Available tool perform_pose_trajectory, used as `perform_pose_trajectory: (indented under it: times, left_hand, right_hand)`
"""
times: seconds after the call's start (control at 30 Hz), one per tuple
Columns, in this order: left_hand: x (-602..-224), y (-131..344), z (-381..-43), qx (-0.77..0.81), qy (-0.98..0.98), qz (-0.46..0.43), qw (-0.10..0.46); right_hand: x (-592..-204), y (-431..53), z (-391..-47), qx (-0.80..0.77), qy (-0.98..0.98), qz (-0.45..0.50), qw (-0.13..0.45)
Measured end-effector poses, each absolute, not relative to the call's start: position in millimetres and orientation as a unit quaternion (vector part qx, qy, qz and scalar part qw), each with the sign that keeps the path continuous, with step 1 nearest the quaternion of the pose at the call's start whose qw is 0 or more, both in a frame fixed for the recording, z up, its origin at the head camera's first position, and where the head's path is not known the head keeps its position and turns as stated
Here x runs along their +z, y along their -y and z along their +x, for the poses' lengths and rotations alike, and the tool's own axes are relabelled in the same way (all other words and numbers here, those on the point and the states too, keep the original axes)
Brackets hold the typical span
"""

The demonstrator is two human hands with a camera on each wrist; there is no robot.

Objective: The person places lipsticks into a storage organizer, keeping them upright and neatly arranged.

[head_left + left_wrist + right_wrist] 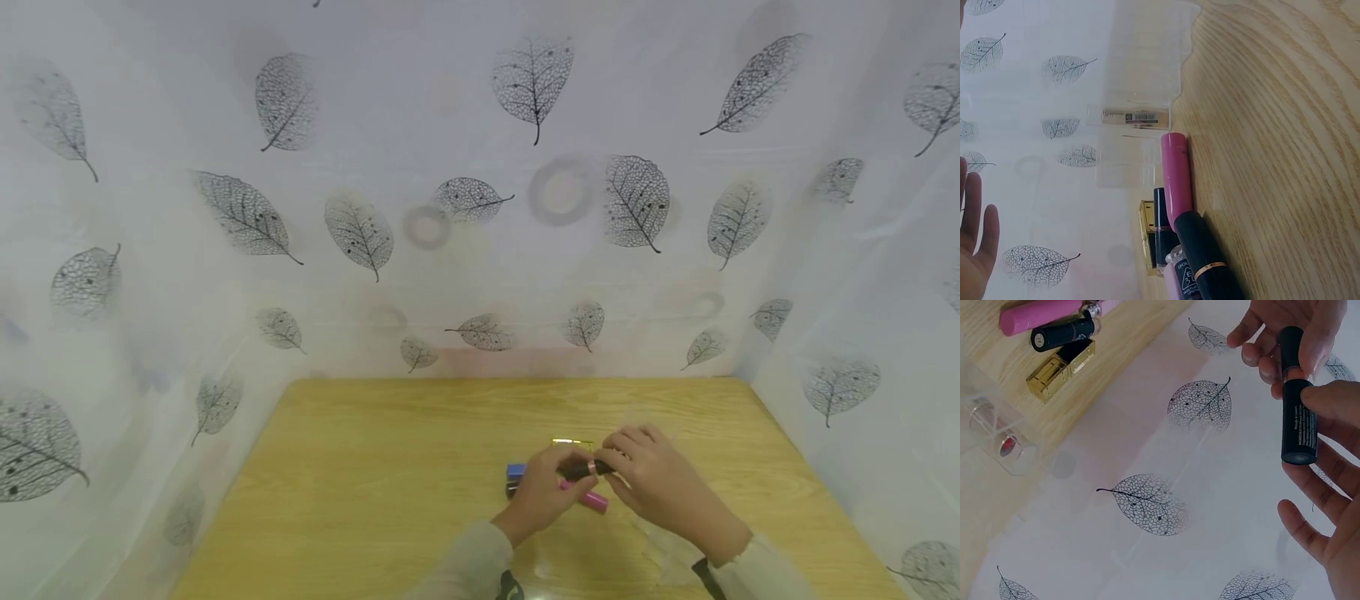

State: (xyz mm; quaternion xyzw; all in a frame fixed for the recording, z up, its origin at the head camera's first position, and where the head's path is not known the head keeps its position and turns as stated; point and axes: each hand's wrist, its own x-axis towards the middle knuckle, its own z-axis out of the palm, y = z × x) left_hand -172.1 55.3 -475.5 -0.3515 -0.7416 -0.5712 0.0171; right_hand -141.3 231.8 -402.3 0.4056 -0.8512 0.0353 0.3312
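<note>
A black lipstick tube [1300,419] with a rose-gold band is held between both hands. My left hand [546,487] grips one end with thumb and fingers. At the other end my right hand [660,483] pinches it, the thumb [1329,400] lying along the printed side. The tube is tilted in the right wrist view and above the table. Below the hands lie a pink tube [1176,178], a thick black tube [1205,256] with a gold band, a dark lipstick [1161,231] and a gold case [1060,370]. The left wrist view does not show the held tube.
A clear plastic organizer [1147,56] stands on the wood-grain table [360,467], with a labelled clear tube [1135,117] in one compartment. A blue item [516,471] lies beside the left hand. White leaf-printed sheeting [465,267] encloses the back and sides.
</note>
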Motion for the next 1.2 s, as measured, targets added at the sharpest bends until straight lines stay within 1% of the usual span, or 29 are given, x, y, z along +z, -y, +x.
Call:
perform_pose_trajectory:
  times: [0.2,0.47,0.63,0.77,0.87,1.03,1.2]
  left_hand:
    - [-474.3,-54.8,-172.1,-0.567,0.746,-0.349,0.034]
    - [-469.6,-55.9,-172.0,-0.572,0.744,-0.343,0.040]
    - [-451.9,-52.6,-165.2,-0.585,0.727,-0.354,0.060]
    - [-437.4,-49.3,-159.1,-0.583,0.716,-0.374,0.089]
    - [-434.3,-50.0,-157.6,-0.577,0.713,-0.382,0.112]
    - [-441.2,-57.0,-161.5,-0.568,0.716,-0.378,0.146]
    - [-460.8,-66.3,-171.9,-0.571,0.722,-0.360,0.151]
  right_hand:
    - [-412.7,-233.6,-139.2,0.065,0.871,0.366,0.322]
    - [-422.7,-235.1,-136.9,0.141,0.872,0.338,0.325]
    - [-426.1,-233.9,-135.0,0.214,0.877,0.322,0.287]
    - [-430.7,-232.8,-133.4,0.250,0.879,0.313,0.258]
    - [-433.8,-232.3,-132.9,0.269,0.879,0.307,0.248]
    - [-436.2,-232.7,-132.7,0.290,0.874,0.301,0.247]
    - [-436.0,-234.1,-132.4,0.292,0.871,0.307,0.247]
